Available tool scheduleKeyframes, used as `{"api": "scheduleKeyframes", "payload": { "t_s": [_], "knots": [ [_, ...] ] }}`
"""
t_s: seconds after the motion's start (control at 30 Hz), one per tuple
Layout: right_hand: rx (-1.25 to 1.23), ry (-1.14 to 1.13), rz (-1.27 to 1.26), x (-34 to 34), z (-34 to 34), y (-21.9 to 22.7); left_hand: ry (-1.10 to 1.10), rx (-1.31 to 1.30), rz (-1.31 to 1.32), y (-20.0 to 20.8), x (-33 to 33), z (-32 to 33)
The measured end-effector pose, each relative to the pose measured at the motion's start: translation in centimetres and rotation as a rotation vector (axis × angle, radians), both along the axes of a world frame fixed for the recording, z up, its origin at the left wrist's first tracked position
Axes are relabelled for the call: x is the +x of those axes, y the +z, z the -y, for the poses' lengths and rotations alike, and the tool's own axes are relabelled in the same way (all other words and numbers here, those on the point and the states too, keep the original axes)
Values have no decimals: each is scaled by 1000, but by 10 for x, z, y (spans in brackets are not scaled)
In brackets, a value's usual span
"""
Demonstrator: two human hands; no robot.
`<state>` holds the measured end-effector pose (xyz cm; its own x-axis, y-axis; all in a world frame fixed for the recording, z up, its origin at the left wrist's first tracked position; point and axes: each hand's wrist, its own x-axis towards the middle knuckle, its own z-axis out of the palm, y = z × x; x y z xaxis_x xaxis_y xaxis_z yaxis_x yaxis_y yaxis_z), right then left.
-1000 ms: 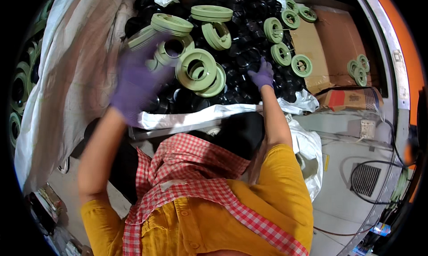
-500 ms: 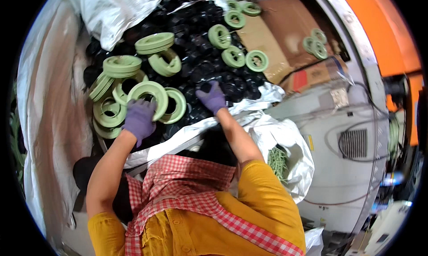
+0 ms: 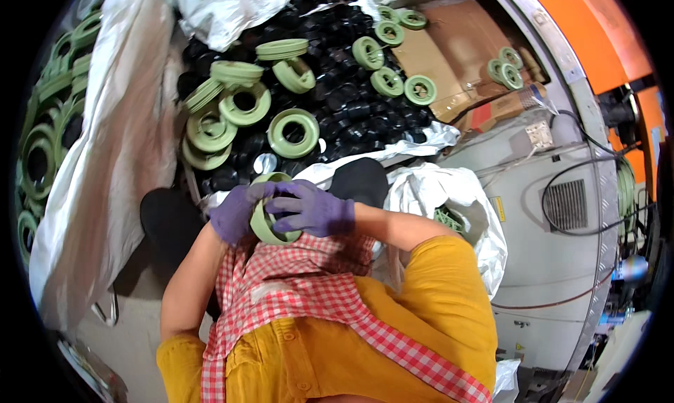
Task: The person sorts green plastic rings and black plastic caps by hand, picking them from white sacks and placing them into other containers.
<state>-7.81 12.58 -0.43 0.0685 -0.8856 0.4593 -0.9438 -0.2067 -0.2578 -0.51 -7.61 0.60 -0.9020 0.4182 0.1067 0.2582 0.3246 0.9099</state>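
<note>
Close in front of my apron, a pale green plastic ring (image 3: 262,229) stands tilted on its edge between my hands. My left hand (image 3: 233,213), in a purple glove, grips its left and upper side. My right hand (image 3: 312,208), gloved alike, curls its fingers over the right side and into the opening. Just beyond lies a single flat green ring (image 3: 293,151) on a heap of small black plastic parts (image 3: 344,97). Several more green rings form a cluster (image 3: 242,119) farther left on the heap.
A white sack wall (image 3: 133,115) rises at left, with many green rings (image 3: 38,161) behind it. Cardboard (image 3: 463,41) carrying small rings lies at far right. A white bag (image 3: 488,245) holding thin green scraps (image 3: 449,219) stands right, against a grey cabinet (image 3: 537,262) with a loose cable.
Both hands have drawn back from the heap toward my body and come together. The left brought a green ring with it, and the right now grips that ring too. The view has shifted slightly left.
</note>
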Motion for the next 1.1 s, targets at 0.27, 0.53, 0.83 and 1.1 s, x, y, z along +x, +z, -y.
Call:
{"api": "scheduleKeyframes", "payload": {
  "t_s": [0.27, 0.53, 0.83, 1.1],
  "knots": [
    [357, -563, 1967, 11, -3, 1, 519, 524, 428, -20, 24, -57],
    [438, -569, 1723, -18, -36, -56, 544, 566, 388, -32, 5, -63],
    [483, -1055, 648, -137, -64, -80, 955, 1219, 70, 61, -21, 31],
    [698, -1037, 3, -204, -55, -171, 455, -107, -200, -47, -132, -25]
  ]
}}
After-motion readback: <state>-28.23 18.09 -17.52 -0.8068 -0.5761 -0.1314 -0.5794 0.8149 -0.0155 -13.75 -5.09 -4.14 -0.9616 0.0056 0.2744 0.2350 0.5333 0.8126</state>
